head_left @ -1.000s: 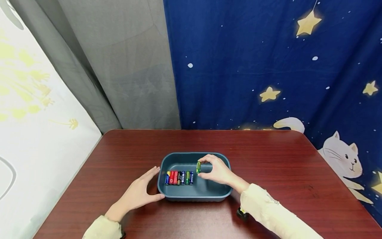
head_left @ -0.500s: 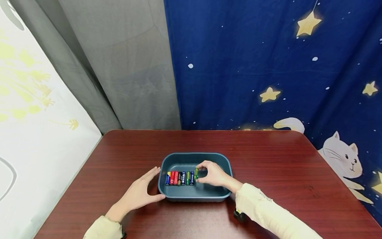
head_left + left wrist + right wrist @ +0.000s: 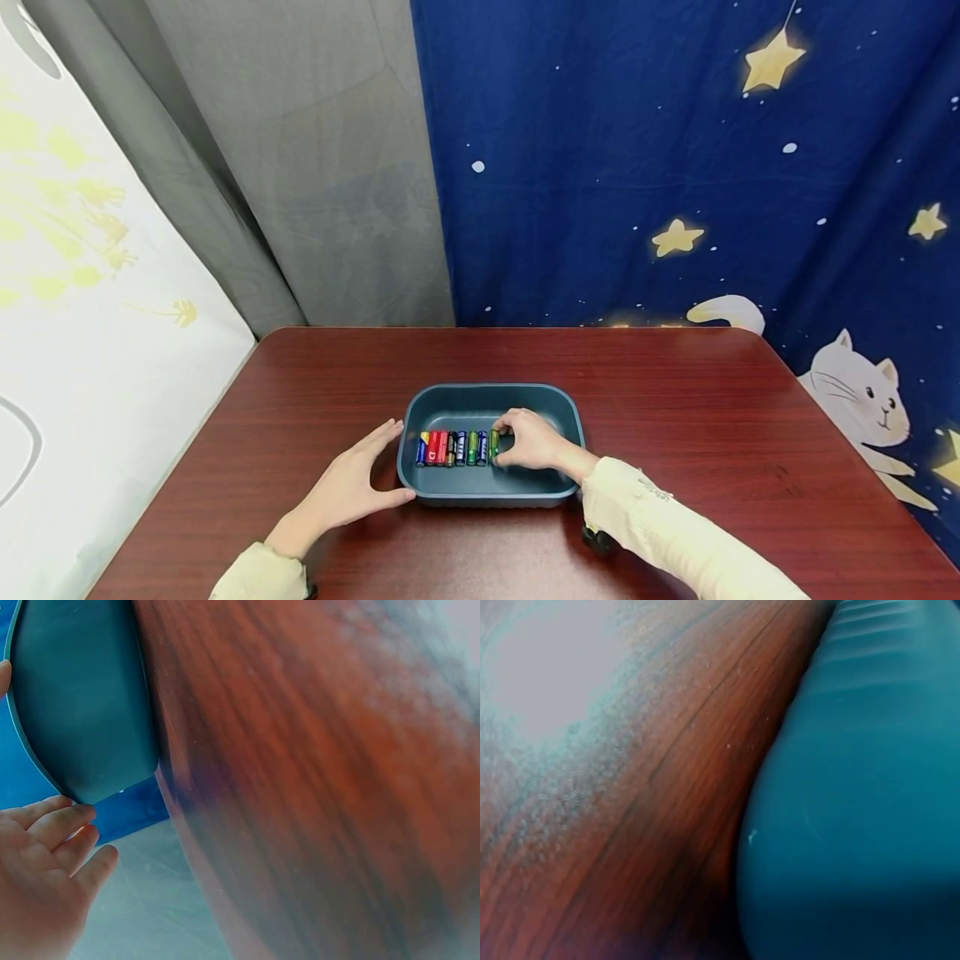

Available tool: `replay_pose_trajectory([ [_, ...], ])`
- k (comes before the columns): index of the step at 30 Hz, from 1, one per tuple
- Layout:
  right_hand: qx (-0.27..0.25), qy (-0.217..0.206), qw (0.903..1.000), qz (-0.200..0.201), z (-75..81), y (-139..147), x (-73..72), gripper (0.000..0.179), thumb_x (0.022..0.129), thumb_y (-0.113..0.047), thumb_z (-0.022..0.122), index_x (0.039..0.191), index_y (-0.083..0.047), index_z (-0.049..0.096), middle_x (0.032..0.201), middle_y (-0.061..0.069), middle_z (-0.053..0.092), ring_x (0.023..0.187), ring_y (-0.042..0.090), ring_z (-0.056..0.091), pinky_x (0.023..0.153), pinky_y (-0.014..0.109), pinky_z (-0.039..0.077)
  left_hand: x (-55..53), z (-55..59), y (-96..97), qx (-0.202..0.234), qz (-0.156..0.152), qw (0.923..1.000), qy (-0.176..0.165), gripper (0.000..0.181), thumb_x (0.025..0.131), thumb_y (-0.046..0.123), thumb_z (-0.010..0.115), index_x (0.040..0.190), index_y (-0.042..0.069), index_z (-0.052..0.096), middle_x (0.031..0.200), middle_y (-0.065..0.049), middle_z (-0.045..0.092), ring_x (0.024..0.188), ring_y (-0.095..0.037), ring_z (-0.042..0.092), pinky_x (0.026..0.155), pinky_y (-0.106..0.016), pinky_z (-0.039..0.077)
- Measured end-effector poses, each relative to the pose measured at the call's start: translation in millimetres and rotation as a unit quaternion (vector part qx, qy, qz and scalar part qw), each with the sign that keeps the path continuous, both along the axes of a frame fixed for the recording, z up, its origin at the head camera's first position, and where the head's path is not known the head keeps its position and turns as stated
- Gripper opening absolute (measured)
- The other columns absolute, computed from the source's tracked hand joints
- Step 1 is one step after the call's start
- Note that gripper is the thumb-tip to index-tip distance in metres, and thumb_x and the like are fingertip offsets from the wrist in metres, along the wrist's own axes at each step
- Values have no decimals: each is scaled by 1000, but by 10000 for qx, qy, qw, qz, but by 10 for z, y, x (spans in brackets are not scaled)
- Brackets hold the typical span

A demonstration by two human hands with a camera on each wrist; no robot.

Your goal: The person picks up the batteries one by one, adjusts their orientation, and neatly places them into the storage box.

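Note:
A blue-grey plastic basin [image 3: 536, 483] sits on the table, with several batteries [image 3: 452, 450] lying side by side in a row in its left half. They are blue, red, black and green. At the row's right end my right hand [image 3: 536, 442] pinches a green battery [image 3: 494, 447] between thumb and fingers, down by the basin floor. My left hand [image 3: 345, 483] spreads at the basin's left side, fingertips and thumb at the rim. In the left wrist view, fingers [image 3: 64, 825] meet the basin's edge [image 3: 82, 705]. Only the basin's outer wall [image 3: 855, 817] and table show in the right wrist view.
The dark red wooden table [image 3: 675, 400] extends around the basin on all sides. Behind it hang a grey curtain [image 3: 337, 208] and a blue starry curtain [image 3: 600, 167]. A white patterned cloth [image 3: 90, 375] borders the left side.
My right hand has moved down and slightly left with the green battery, bringing it from above the basin floor to the right end of the row. The left hand has stayed put.

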State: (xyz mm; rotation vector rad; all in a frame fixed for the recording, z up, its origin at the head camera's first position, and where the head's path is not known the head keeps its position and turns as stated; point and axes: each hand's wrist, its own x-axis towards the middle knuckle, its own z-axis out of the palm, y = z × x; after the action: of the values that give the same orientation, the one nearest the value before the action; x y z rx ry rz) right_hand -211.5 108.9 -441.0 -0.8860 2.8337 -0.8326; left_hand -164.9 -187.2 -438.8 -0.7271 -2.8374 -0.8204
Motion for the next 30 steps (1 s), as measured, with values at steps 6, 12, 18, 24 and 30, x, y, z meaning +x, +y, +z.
replay_pose_trajectory([
  [6,199,66,9998,-5,0,-32,-6,39,66,-21,74,99,-3,65,90,2,60,87,17,54,76,32,45,0,-4,-3,-17,22,10000,-17,90,67,60,69,137,12,40,140,-10,40,125,-27,41,91,-50,42],
  [12,375,164,9991,-66,-8,-66,-5,40,65,-22,74,100,-5,66,90,0,59,87,16,52,75,32,45,1,-2,5,-59,20,10000,-7,89,68,61,67,137,12,41,140,-10,40,124,-28,42,91,-50,42],
  [18,368,175,9991,-111,-15,-74,6,42,65,-24,74,101,-6,66,90,0,59,88,16,52,76,32,45,3,0,6,-48,25,10000,-20,89,68,61,67,137,12,40,140,-9,39,124,-28,41,91,-51,42],
  [24,153,152,9997,-105,12,-45,-2,43,65,-26,75,101,-5,65,90,2,60,88,17,53,77,33,45,-2,-11,2,-39,15,10000,-7,91,66,63,67,137,13,40,140,-9,40,125,-26,41,92,-49,42],
  [30,-75,22,9998,-179,134,19,5,47,69,-25,74,107,-1,63,97,7,60,91,21,55,78,37,46,-2,-12,-6,-29,7,10000,80,91,66,62,68,137,12,41,140,-10,40,124,-27,42,90,-49,43],
])
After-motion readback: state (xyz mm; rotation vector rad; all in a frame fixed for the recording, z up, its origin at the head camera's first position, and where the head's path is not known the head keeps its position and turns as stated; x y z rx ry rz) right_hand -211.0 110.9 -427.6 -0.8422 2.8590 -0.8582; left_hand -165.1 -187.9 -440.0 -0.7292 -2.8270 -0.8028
